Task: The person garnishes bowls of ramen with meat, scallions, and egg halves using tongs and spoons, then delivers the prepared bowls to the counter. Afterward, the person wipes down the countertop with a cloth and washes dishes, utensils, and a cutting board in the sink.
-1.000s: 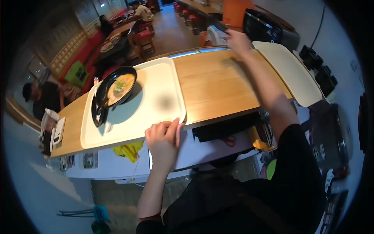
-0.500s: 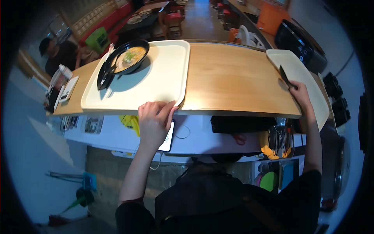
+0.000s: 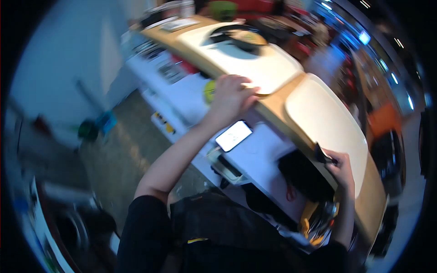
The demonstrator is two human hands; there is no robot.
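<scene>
My left hand rests at the near corner of a cream tray, fingers curled over its rim. On that tray stands a black bowl of soup, beside a dark spoon rest, both blurred. My right hand is closed around a black spoon and lies at the near edge of a second cream tray. Both trays sit close together on the wooden counter.
Below the counter, a phone with a lit screen lies on a white shelf, near red scissors and a container of utensils. An orange object and a black appliance stand at the right.
The view has swung and tilted. The second tray has moved left, up beside the tray with the bowl. My right hand has moved with it, still holding the black spoon.
</scene>
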